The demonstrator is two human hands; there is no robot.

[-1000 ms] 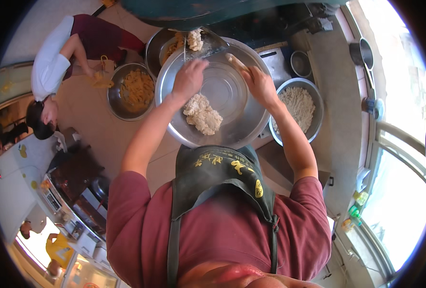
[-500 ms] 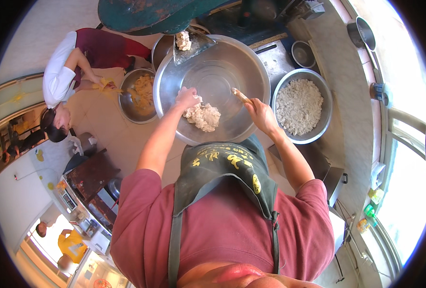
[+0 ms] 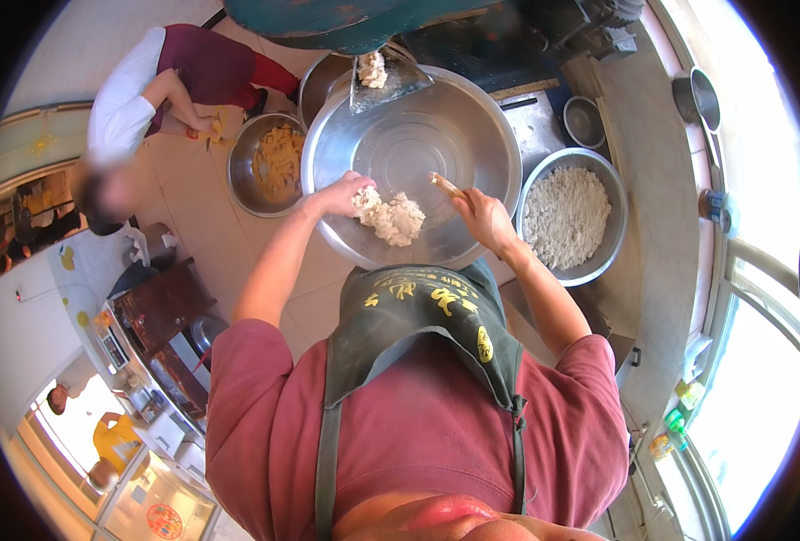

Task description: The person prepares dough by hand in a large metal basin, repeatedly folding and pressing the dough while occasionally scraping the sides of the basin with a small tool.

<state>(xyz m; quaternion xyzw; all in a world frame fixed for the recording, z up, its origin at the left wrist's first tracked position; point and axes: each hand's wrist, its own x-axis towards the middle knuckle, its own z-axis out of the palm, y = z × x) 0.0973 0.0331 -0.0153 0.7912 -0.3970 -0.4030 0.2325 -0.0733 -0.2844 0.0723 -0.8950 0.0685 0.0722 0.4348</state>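
A wide steel basin (image 3: 472, 108) stands in front of me with a heap of white, lumpy mash (image 3: 395, 219) at its near side. Over the basin's left rim, my left hand (image 3: 338, 194) has its fingers curled round the edge of that mash; the fingertips are partly hidden. My right hand (image 3: 483, 221) grips a short wooden stick (image 3: 448, 186), pale mash smeared on its tip, which points up and left over the basin. More mash (image 3: 372, 70) sits in the metal chute (image 3: 404, 86) of a green machine (image 3: 328, 32) above the far rim.
Right of the basin stands a steel bowl (image 3: 618, 243) of white crumbly stuff, with a small steel bowl (image 3: 584, 122) behind it. At left, a person in a white shirt (image 3: 125, 104) bends near a bowl (image 3: 239, 194) of yellow-orange pieces. A counter (image 3: 661, 207) runs along the right.
My left hand has shifted left to the basin's rim, beside the mash. My right hand still grips the stick. The whole view has shifted slightly, and the person at left has drawn their hands closer in.
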